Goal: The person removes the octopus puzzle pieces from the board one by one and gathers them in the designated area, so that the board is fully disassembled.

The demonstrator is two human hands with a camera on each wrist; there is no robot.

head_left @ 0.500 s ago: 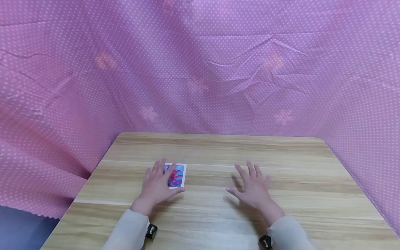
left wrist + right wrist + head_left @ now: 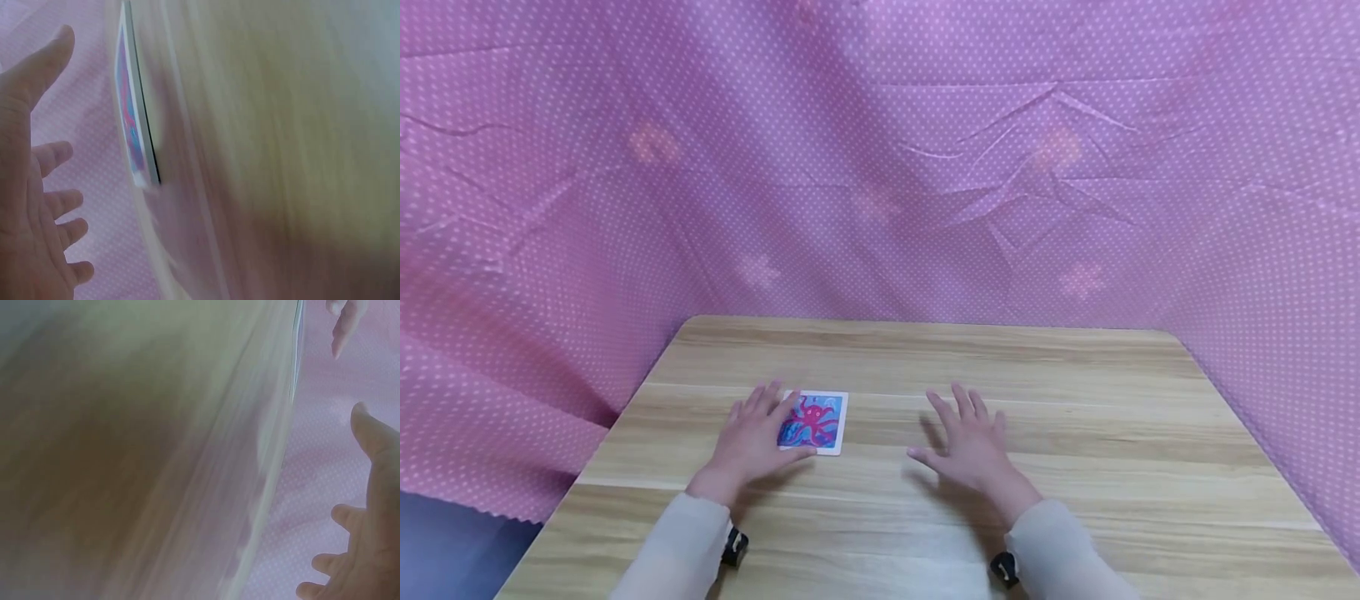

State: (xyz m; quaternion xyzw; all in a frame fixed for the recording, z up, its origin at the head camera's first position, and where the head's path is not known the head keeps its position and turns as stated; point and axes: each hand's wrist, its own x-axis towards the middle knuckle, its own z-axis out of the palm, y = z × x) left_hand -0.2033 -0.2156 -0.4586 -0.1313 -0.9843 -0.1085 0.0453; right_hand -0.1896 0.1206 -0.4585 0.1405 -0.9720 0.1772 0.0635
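A square picture card (image 2: pixel 812 421) lies flat on the wooden table, a pink octopus on blue inside a white border. Its thick pale edge shows in the left wrist view, where the card (image 2: pixel 131 106) stands apart from the hand. My left hand (image 2: pixel 748 442) hovers with spread fingers at the card's left side, thumb and index overlapping it in the head view. Some way to the right, my right hand (image 2: pixel 973 450) is held over bare wood, fingers spread and holding nothing. In the right wrist view, the right hand (image 2: pixel 375 531) shows its thumb and several fingertips apart.
Pale wood planks make up the table (image 2: pixel 1075 375), with rounded far corners. Pink polka-dot cloth (image 2: pixel 880 208) hangs behind it and along both sides. Each wrist wears a black band, the left band (image 2: pixel 735 546) and the right band (image 2: pixel 1003 569).
Both hands have shifted to the left, fingers still spread. More of the card shows beside the left hand; the card itself has stayed in place.
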